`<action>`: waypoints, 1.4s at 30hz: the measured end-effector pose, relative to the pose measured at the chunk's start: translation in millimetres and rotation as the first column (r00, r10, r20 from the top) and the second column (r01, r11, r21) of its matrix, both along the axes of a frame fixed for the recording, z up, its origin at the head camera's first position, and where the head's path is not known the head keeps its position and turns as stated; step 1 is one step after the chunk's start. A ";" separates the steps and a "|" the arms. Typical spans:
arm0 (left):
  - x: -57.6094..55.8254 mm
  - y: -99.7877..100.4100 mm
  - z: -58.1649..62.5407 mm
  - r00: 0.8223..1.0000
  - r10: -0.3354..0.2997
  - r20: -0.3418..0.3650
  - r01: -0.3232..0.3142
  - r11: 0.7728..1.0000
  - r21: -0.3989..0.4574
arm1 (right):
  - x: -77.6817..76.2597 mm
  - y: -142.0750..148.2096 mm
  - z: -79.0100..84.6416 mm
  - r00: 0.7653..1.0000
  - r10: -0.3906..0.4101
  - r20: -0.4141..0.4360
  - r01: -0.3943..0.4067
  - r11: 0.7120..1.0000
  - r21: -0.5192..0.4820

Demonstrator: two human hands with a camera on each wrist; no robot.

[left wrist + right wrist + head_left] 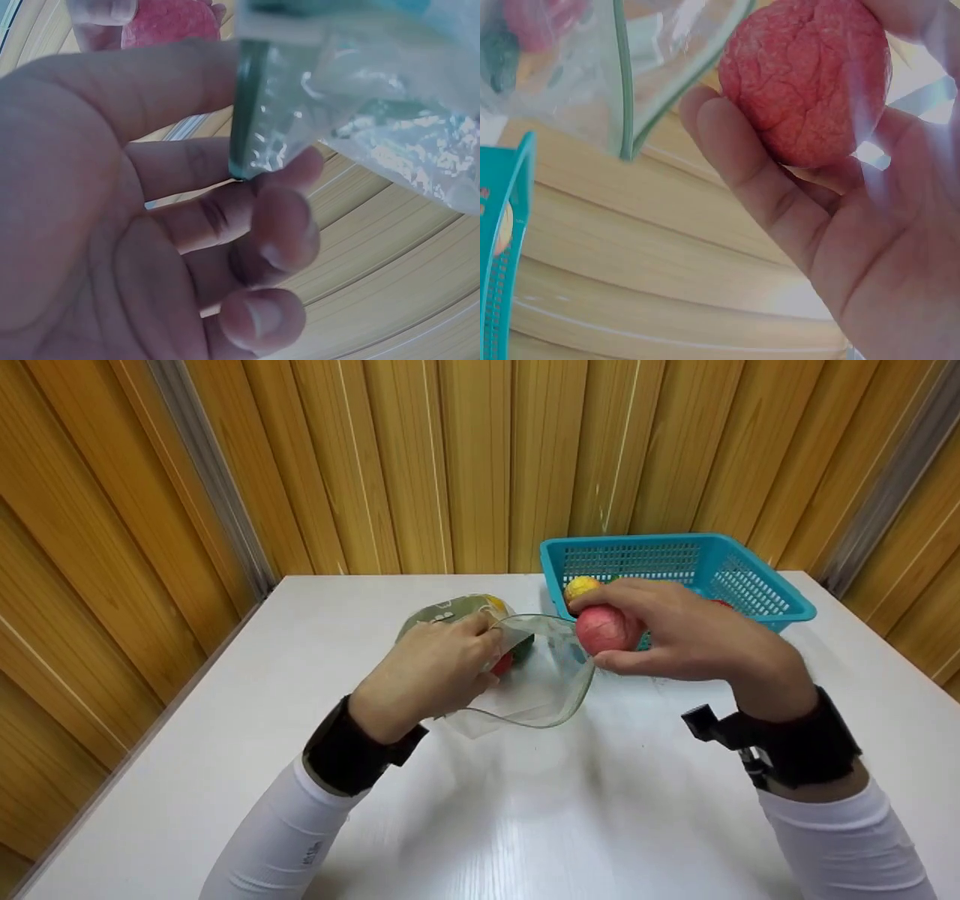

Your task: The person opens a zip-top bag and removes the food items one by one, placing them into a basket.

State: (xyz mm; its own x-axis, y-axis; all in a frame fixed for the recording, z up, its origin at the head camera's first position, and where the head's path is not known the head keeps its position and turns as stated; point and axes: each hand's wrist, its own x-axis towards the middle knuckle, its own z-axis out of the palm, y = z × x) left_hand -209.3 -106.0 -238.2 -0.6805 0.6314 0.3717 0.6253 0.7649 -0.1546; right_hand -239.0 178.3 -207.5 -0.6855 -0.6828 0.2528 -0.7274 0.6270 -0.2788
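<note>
A clear zip bag (536, 690) with a green-edged mouth stands open toward the right. My left hand (427, 671) pinches its rim, and in the left wrist view the fingers curl beside the green zip strip (241, 112). Inside the bag, a red item (502, 664) and something dark green show through the plastic; its far end is green with white print (450, 609). My right hand (682, 634) grips a wrinkled pinkish-red ball (806, 82) between thumb and fingers, right at the bag's mouth.
A turquoise plastic basket (787, 601) stands at the back right of the white table (300, 660), behind my right hand. It holds a yellow ball (581, 586) and some red and green items, partly hidden by the hand. Wood-patterned panels (480, 465) rise behind the table.
</note>
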 end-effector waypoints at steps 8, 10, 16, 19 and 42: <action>-0.7 -0.6 1.5 1.000 0.014 0.023 -0.013 1.000 -0.017 | -29.0 4.6 -9.2 0.995 -0.069 -0.072 0.059 0.989 -0.134; -0.3 -0.9 1.6 0.999 0.016 0.027 -0.015 1.000 -0.023 | -41.0 5.6 -14.5 0.992 -0.088 -0.088 0.073 0.984 -0.161; 2.2 -0.3 -0.4 0.998 0.004 0.065 -0.002 0.999 -0.032 | -78.6 5.2 -37.9 0.977 -0.206 -0.050 0.191 0.958 -0.214; 3.0 0.4 -1.0 0.998 -0.001 0.070 0.004 0.999 -0.033 | -96.4 2.8 -46.4 0.968 -0.252 0.013 0.250 0.949 -0.193; 2.0 6.2 -0.3 0.998 -0.043 0.051 0.043 0.999 -0.002 | -185.2 9.8 -84.9 0.871 -0.421 0.253 0.420 0.906 0.063</action>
